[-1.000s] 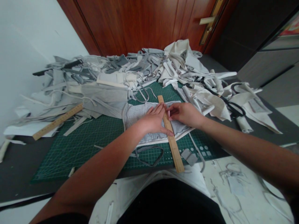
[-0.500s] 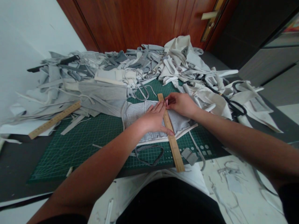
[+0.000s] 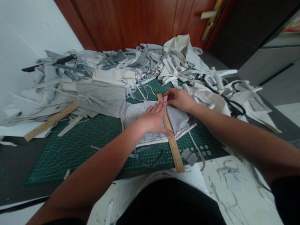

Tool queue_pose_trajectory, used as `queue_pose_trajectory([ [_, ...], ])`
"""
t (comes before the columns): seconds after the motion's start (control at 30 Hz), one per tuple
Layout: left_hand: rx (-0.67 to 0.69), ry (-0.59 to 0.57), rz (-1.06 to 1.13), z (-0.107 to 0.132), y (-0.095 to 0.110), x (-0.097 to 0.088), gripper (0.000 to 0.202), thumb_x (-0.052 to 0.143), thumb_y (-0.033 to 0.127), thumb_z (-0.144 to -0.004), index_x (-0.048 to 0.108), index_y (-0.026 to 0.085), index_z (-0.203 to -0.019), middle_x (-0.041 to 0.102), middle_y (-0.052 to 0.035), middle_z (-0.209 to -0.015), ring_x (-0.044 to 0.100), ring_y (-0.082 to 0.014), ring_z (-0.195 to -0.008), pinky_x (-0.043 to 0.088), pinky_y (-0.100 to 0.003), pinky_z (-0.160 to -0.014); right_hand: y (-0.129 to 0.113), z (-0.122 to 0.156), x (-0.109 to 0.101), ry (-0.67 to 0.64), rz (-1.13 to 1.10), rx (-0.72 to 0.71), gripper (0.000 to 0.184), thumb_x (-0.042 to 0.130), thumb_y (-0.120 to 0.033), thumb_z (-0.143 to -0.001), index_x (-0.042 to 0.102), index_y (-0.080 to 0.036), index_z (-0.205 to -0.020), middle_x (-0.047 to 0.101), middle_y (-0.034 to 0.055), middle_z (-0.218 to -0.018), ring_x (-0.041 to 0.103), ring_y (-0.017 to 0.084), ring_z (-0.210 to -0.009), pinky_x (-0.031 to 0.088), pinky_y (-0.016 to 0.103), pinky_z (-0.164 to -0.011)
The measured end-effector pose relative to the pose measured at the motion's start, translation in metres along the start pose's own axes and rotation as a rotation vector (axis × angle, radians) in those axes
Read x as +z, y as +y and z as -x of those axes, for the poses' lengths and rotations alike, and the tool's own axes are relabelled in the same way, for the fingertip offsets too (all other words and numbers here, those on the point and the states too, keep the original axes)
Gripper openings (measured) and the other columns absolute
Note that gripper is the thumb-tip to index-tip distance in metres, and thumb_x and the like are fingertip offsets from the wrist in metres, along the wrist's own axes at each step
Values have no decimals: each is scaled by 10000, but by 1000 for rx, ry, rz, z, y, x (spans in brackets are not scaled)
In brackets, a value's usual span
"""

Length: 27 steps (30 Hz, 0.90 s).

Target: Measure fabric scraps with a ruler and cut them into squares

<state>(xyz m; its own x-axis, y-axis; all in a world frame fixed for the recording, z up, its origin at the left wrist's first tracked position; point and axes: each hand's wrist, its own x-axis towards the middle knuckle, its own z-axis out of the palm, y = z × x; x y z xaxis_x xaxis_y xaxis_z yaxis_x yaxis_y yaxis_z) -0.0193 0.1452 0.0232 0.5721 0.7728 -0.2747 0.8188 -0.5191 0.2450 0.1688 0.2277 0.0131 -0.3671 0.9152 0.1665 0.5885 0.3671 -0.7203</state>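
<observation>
My left hand (image 3: 156, 120) lies flat, fingers spread, over the wooden ruler (image 3: 173, 148) and the grey fabric (image 3: 136, 113). Its thumb presses the ruler lower down, and its fingertips rest near the far end. The ruler crosses the fabric from front to back and overhangs it at the near side. Pinched in my right hand (image 3: 179, 98) is a small pink piece of tailor's chalk (image 3: 165, 98), at the ruler's right edge near its far end. The fabric has raised seams and a pale near edge. Beneath it is a green cutting mat (image 3: 93, 134).
Heaps of grey and cream fabric scraps (image 3: 138, 59) line the back against a wooden door (image 3: 131, 22). Black-handled scissors (image 3: 235, 106) lie at right, a second wooden ruler (image 3: 51, 121) at left. A dark strip loop (image 3: 150, 156) and small grey swatches (image 3: 189, 157) lie near the front edge.
The pink chalk stands more upright and shows more in my right hand, which has shifted slightly at the ruler's far end. My left hand stays pressed on the ruler; the view has turned slightly.
</observation>
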Motion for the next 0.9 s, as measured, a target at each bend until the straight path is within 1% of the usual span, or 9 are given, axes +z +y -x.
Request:
queue_pose_trajectory([
  [0.17,-14,-14,-5,1,0,-1,1528,613,925,-614,-123,54,-1631,-142,-184,-1698,-89,-353,-1597,32,-465,-1301,1,-10,-1,2,71,-11,320,768,-43,-697,715,-146,-995,775,32,-891,734,192,-812,561,305,-810],
  [0.3,-19,-25,-23,0,0,0,1515,601,927,-627,-91,29,-1632,-150,-189,-1692,-96,-334,-1598,25,-452,-1303,4,-18,1,34,106,-16,325,780,-67,-710,709,-148,-1017,774,33,-881,735,201,-837,558,310,-812],
  [0.4,-17,-18,-31,-1,-1,2,1484,578,925,-655,-90,30,-1633,-154,-183,-1693,-94,-332,-1599,25,-457,-1303,6,-23,2,61,125,-17,324,788,-74,-718,703,-147,-1022,776,34,-885,734,202,-843,552,308,-818],
  [0.5,-16,-16,-32,-1,-1,3,1458,570,912,-678,-99,37,-1633,-166,-178,-1693,-96,-330,-1599,26,-454,-1302,5,-26,3,53,141,-14,327,798,-74,-716,698,-148,-1018,776,28,-878,731,196,-833,540,292,-801],
  [0.6,-14,-14,-25,0,0,2,1474,586,915,-660,-91,43,-1635,-159,-180,-1696,-91,-337,-1599,31,-456,-1302,2,-27,4,86,208,-26,313,784,-80,-733,701,-151,-1027,774,33,-884,721,197,-832,522,286,-783],
  [0.7,-14,-13,-24,1,1,0,1511,609,925,-621,-68,36,-1638,-138,-190,-1698,-75,-343,-1601,37,-462,-1301,-4,-29,4,139,324,-53,308,754,-85,-749,712,-160,-1044,768,56,-945,699,213,-860,502,301,-787],
  [0.8,-16,-15,-25,1,1,-1,1508,603,927,-620,-57,33,-1638,-122,-196,-1700,-75,-332,-1602,35,-460,-1300,-10,-29,-3,188,435,-131,230,752,-144,-773,730,-147,-1002,747,111,-1019,664,239,-890,472,326,-800],
  [0.87,-11,-5,-25,0,0,-1,1495,592,927,-629,-58,37,-1639,-123,-196,-1700,-81,-329,-1602,33,-459,-1300,-17,-21,-11,232,471,-172,131,731,-231,-833,737,-144,-931,739,124,-983,643,238,-874,448,326,-784],
  [0.9,-7,1,-22,0,0,-1,1492,591,925,-631,-59,37,-1639,-126,-195,-1700,-83,-331,-1601,35,-462,-1300,-21,-14,-15,248,466,-171,136,708,-273,-866,738,-146,-904,738,115,-939,636,229,-848,438,319,-764],
])
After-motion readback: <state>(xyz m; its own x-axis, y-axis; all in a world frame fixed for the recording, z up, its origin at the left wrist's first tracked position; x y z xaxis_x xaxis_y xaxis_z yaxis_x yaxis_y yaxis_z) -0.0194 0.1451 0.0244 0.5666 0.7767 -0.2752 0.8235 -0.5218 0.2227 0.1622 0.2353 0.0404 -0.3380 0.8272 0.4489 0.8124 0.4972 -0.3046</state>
